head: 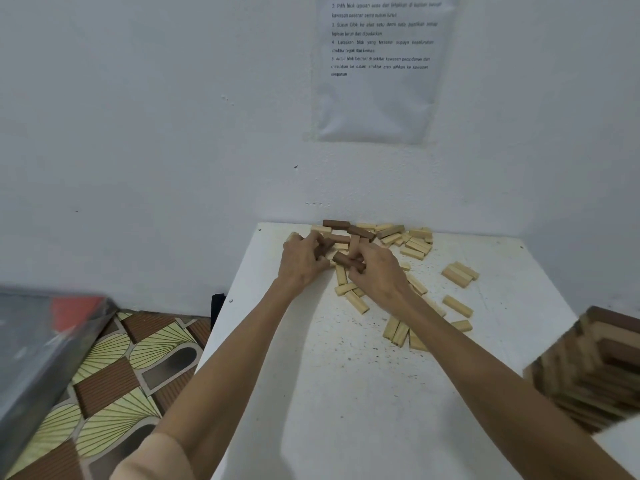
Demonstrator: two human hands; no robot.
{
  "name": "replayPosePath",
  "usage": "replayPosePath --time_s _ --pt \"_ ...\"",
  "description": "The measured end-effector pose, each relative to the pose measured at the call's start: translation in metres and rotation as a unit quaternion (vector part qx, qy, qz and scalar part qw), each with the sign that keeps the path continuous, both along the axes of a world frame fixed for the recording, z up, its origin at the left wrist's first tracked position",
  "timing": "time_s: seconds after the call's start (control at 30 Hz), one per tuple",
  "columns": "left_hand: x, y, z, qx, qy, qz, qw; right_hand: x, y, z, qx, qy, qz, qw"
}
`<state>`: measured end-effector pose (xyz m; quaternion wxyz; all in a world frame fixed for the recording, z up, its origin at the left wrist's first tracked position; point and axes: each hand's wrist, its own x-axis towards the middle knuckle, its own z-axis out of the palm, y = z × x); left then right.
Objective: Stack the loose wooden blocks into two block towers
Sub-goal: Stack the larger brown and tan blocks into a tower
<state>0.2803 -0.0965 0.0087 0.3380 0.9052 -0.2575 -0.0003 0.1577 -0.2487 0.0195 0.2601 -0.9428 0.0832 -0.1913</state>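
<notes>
Right hand (pixel 379 273) pinches a brown block (pixel 346 260) — left hand (pixel 303 263) curls its fingers round a second block (pixel 327 244). Pale blocks (pixel 417 245) litter the table (pixel 346 393).

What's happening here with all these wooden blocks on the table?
A person is reaching with both hands into the pile of loose blocks at the far end of the white table. The right hand grips a dark brown block, and the left hand seems to pinch a second dark block. Most blocks lie scattered and unstacked. One stacked tower, blurred, stands at the table's right edge.
</notes>
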Motion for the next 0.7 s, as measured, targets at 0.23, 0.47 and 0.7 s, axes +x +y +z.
replayPosePath --time_s 0.23,0.47,0.7 --pt "-0.050 0.038 -0.008 -0.019 -0.005 -0.020 1.000 -0.043 0.022 0.001 0.012 -0.002 0.001 1.000" --pt "-0.132 0.094 -0.006 -0.025 -0.016 -0.066 0.997 -0.116 0.051 -0.014 -0.002 0.027 0.043 0.999" --pt "-0.189 0.125 -0.020 0.028 -0.047 -0.104 0.993 -0.175 0.067 -0.027 -0.044 0.024 0.081 0.995"
